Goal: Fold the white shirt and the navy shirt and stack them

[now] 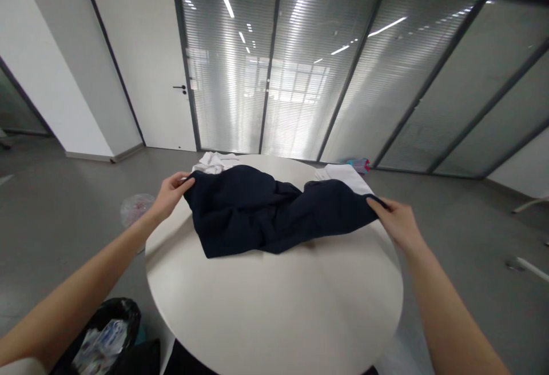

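A dark navy garment (257, 209) is stretched sideways over the far half of a round white table (274, 306). Its exact kind cannot be made out, as the cloth is bunched and creased in the middle. My left hand (170, 192) pinches its upper left corner. At the other end, my right hand (397, 220) grips the narrow right tip between thumb and fingers. Behind the garment, a crumpled white cloth (214, 162) lies at the back left of the table. A flatter white cloth (345, 176) lies at the back right, partly covered by the navy fabric.
A bin with a black liner (124, 309) holding rubbish stands on the floor at lower left. Near the table's left edge is a clear plastic bag (135, 208). A blue and red package (359, 164) rests beyond the table, by the glass partition (300, 66).
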### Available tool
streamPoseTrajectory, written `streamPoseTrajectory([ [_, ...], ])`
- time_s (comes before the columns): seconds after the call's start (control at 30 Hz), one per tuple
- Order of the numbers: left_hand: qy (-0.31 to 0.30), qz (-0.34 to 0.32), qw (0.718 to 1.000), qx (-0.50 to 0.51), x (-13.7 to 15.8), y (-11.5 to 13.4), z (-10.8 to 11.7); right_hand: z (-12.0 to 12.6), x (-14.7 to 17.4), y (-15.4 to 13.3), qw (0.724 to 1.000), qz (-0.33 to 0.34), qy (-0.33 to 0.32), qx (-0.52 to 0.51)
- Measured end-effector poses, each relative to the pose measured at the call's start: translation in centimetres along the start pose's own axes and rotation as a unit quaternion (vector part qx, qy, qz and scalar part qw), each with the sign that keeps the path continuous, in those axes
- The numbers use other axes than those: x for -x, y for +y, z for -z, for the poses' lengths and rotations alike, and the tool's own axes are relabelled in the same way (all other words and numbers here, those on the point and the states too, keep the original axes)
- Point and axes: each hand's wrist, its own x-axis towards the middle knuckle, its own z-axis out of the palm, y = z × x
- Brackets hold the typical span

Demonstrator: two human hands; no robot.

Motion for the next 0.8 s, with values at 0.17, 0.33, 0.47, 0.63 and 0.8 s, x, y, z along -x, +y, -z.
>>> streamPoseTrajectory([
  [0.17,-0.058,-0.012,0.998,0.007,5.0,3.6,-5.6,-1.4,5.3,-6.6,0.978,0.115,0.117,0.129],
  [0.33,-0.196,0.015,0.975,0.098,10.9,6.5,-13.0,-6.5,12.8,-15.2,0.95,0.107,-0.258,-0.137],
  [0.47,-0.355,0.047,0.92,0.161,13.9,7.4,-15.3,-9.1,14.8,-16.3,0.93,0.004,-0.276,-0.243],
  [0.63,-0.365,0.017,0.929,0.056,11.8,6.1,-13.8,-9.3,13.5,-14.1,0.932,-0.029,-0.259,-0.251],
  [0.8,-0.192,-0.228,0.932,-0.204,5.6,3.8,-13.4,-7.9,13.6,-14.1,0.938,0.037,-0.244,-0.243],
])
